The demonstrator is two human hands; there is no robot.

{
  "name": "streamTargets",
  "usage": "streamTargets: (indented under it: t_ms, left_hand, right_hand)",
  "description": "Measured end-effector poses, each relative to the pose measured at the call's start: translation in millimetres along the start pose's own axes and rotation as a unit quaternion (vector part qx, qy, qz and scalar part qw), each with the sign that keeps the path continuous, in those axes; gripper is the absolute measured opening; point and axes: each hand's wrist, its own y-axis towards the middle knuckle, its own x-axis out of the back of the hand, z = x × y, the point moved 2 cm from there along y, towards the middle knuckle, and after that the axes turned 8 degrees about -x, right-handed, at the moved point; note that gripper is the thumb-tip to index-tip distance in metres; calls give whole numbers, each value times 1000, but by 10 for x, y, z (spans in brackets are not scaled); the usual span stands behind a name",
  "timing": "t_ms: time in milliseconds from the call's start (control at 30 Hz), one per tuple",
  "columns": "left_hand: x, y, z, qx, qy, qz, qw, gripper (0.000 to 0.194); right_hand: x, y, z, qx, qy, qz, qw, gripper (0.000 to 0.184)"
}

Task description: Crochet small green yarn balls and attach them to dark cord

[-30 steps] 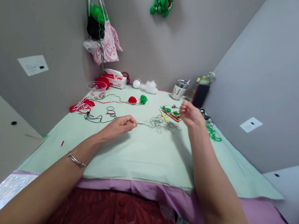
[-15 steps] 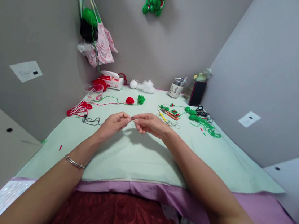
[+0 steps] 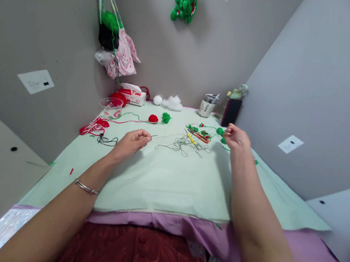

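Note:
My left hand (image 3: 132, 141) hovers over the pale green cloth (image 3: 169, 181), its thumb and fingers pinched on the end of a thin dark thread (image 3: 182, 144). The thread runs right from the pinch into a loose tangle on the cloth. My right hand (image 3: 237, 138) is raised at the right, fingers closed in a pinch, apparently on the other end of the thread. Just beyond the tangle lie a yellow-handled tool (image 3: 190, 138) and orange-handled scissors (image 3: 200, 136).
Red yarn (image 3: 94, 126), black yarn (image 3: 106, 140), a small red ball (image 3: 153, 118) and green yarn (image 3: 165, 116) lie at the back left. A clear bowl (image 3: 110, 107), tissue box (image 3: 132, 95), white stuffing (image 3: 174, 102), a tin (image 3: 208, 105) and a dark box (image 3: 231, 111) line the far edge.
Half a second ago both hands met at the middle. My right hand has swung out to the right and up, drawing the thread out; my left hand stayed put.

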Motion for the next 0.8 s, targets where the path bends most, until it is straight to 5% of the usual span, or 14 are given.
streamTargets:
  t_ms: [100,200,333,433,533,633,800]
  left_hand:
    - [-17,-2,15,2,1,4,1000,28]
    - [-50,2,38,-1,1,10,1000,29]
    - [-76,14,67,-10,-5,20,1000,30]
    - [-56,22,62,-14,1,22,1000,31]
    - [6,22,21,-9,2,2,1000,31]
    - [103,20,-29,-5,-4,-22,1000,29]
    - [264,30,-25,-19,-15,-64,998,26]
  right_hand:
    - [-66,-30,-51,-4,-11,12,1000,24]
    - [-527,-257,-329,-46,-41,96,993,17]
    - [-1282,-742,-814,-153,-168,348,910,29]
    - [-1497,-859,-961,-158,-182,387,890,26]
    - [-1299,-625,-831,-130,-122,309,934,26]
    - [-774,-247,-501,-59,-53,163,983,26]
    - [79,100,-38,5,-67,127,990,39]
